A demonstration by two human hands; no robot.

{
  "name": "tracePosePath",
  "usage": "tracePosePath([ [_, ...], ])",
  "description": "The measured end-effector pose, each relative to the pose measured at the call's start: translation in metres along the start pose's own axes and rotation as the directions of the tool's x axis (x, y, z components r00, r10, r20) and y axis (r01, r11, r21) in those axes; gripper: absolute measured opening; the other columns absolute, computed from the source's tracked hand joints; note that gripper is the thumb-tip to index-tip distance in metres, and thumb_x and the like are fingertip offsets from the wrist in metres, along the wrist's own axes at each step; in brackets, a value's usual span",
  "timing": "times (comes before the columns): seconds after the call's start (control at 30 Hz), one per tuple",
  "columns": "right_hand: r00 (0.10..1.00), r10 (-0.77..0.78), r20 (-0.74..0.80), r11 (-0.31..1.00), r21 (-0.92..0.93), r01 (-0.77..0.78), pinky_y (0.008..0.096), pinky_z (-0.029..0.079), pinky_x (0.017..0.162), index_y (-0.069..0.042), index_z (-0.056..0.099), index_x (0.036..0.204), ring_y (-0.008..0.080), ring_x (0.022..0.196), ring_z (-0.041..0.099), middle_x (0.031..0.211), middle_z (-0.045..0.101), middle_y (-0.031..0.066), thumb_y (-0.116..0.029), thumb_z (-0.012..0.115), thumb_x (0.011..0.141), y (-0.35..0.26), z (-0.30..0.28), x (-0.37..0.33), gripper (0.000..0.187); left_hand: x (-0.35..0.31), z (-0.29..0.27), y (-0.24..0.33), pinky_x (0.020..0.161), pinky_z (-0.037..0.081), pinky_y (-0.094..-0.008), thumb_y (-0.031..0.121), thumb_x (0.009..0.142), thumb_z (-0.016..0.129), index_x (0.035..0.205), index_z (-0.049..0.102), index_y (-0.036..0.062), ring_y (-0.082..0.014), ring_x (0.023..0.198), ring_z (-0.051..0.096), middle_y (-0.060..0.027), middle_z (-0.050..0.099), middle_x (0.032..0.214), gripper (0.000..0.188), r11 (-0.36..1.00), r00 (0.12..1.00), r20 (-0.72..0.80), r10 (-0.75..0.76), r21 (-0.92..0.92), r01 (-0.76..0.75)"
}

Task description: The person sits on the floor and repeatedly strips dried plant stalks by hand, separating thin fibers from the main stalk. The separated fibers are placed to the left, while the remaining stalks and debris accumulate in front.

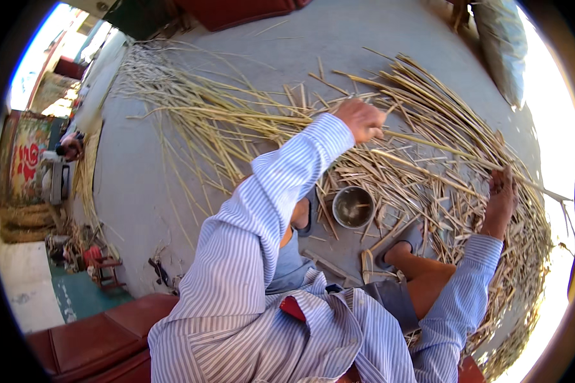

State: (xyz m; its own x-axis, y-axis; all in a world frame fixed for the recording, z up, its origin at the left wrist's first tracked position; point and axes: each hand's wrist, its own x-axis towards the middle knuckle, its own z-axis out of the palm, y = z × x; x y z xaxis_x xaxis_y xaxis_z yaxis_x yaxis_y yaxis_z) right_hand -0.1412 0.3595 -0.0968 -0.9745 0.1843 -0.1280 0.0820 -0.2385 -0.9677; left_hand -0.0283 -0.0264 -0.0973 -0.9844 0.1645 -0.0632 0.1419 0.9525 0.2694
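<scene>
Down at the bottom of the frame we see the red cushioned seat (89, 341) at lower left, and our blue-and-white striped shirt filling the lower middle. Just above that, bare knees and a foot in a grey sandal (399, 246) planted on the grey concrete floor (140, 191). Beside the sandal, near the centre, sits a small round metal bowl (353, 207), ringed by short offcuts of straw.

Now the hands, and they are well apart! Our right hand (499, 201), at the right of the frame, is lowered into the heap with fingers curled around a long pale reed (441, 148); the grip looks closed on it, though the fingertips are partly lost among the stalks. Follow that reed up and left across the pile and we reach our left hand (362, 119), raised at upper centre, fisted tight around the same stalk's other stretch.

Beyond both hands spreads the big pile of split reeds (236, 121), fanning from the upper left across to the right edge. Further back, a white sack (501, 45) leans at upper right, and at the far left edge another person (70, 148) crouches beside a thinner bundle of stalks.
</scene>
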Motion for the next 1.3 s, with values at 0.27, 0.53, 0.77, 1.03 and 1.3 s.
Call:
tracePosePath([
  [0.27,0.938,0.265,0.226,0.963,-0.009,-0.270,0.0234,0.054,0.067,-0.005,0.062,0.107,0.0149,0.083,0.068,0.092,0.069,0.0066,-0.025,0.068,0.092,0.022,0.055,-0.054,0.025,0.015,0.006,0.069,0.070,0.047,-0.0426,0.041,0.083,0.067,0.075,0.059,0.0102,-0.0286,0.064,0.061,-0.0097,0.060,0.067,0.033,0.954,0.900,-0.351,0.259,-0.055,-0.296],
  [0.53,0.990,0.117,0.075,0.985,0.120,-0.125,0.0267,0.054,0.062,-0.005,0.060,0.093,0.0186,0.075,0.069,0.083,0.068,0.0079,-0.022,0.069,0.091,0.003,0.018,-0.004,0.019,0.000,-0.024,0.006,0.063,0.047,-0.0453,0.039,0.081,0.069,0.080,0.068,0.0114,-0.0332,0.071,0.063,-0.0122,0.065,0.073,0.028,0.964,0.969,-0.236,0.076,-0.231,-0.132],
  [0.77,0.994,0.098,-0.043,0.959,0.272,-0.083,0.0257,0.054,0.062,-0.007,0.060,0.096,0.0155,0.073,0.068,0.079,0.067,0.0046,-0.022,0.064,0.094,-0.001,-0.009,0.006,0.016,0.006,-0.038,0.025,0.060,0.048,-0.0398,0.026,0.083,0.071,0.087,0.071,0.0064,-0.0278,0.067,0.064,-0.0140,0.068,0.076,0.020,0.960,0.994,-0.104,-0.047,-0.278,0.017],
  [1.03,0.988,0.072,-0.134,0.971,0.235,-0.039,0.0270,0.053,0.067,-0.006,0.060,0.094,0.0157,0.076,0.064,0.083,0.065,0.0056,-0.027,0.062,0.096,-0.018,-0.020,0.005,0.021,0.025,-0.010,0.056,0.052,0.042,-0.0314,0.033,0.088,0.071,0.084,0.069,0.0017,-0.0120,0.056,0.053,-0.0068,0.062,0.064,0.031,0.764,0.993,-0.118,0.007,-0.640,-0.081],
  [1.3,0.890,0.134,0.435,0.932,0.250,-0.263,0.0302,0.056,0.084,-0.002,0.056,0.116,0.0209,0.099,0.067,0.109,0.068,0.0122,-0.017,0.058,0.098,-0.004,0.029,-0.029,0.023,0.040,-0.002,0.059,0.049,0.036,-0.0301,0.040,0.086,0.073,0.073,0.064,0.0021,-0.0103,0.053,0.045,-0.0043,0.055,0.058,0.041,0.775,0.998,-0.055,-0.035,-0.632,-0.008],
])
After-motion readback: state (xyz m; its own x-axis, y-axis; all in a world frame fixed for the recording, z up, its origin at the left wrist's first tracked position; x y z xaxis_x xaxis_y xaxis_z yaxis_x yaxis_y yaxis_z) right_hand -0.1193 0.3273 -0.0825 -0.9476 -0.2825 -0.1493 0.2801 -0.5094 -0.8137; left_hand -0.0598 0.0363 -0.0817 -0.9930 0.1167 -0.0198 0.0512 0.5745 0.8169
